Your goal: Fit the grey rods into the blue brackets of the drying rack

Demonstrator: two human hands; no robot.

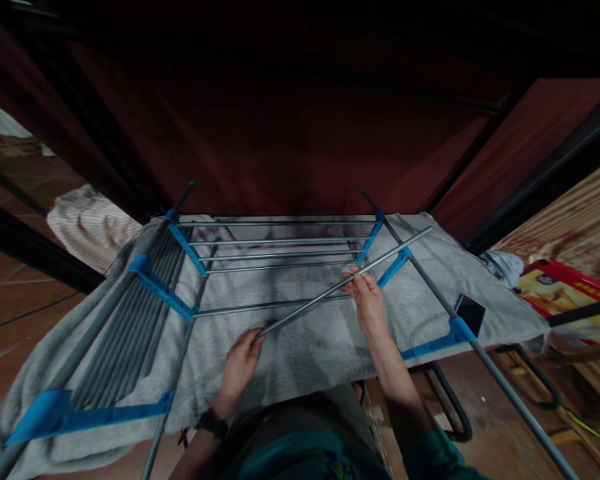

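A loose grey metal rod [310, 303] slants across the middle, its right end raised toward the far right. My left hand [243, 360] is closed on the rod's near left end. Farther along, my right hand [364, 293] pinches the same rod between thumb and fingers. Around it stands a partly built drying rack of grey tubes, with blue brackets on the left [163, 287] and blue brackets on the right [395, 267]. Several thin rods [280, 255] span the far brackets, and one nearer rod [270, 307] reaches from the left middle bracket to behind my right hand.
A bundle of grey rods [135, 327] lies on the left of the towel-covered table [300, 360]. A dark phone [471, 313] rests by the right tube. A red and yellow package [565, 287] sits at the right. A dark red panel [300, 147] rises behind.
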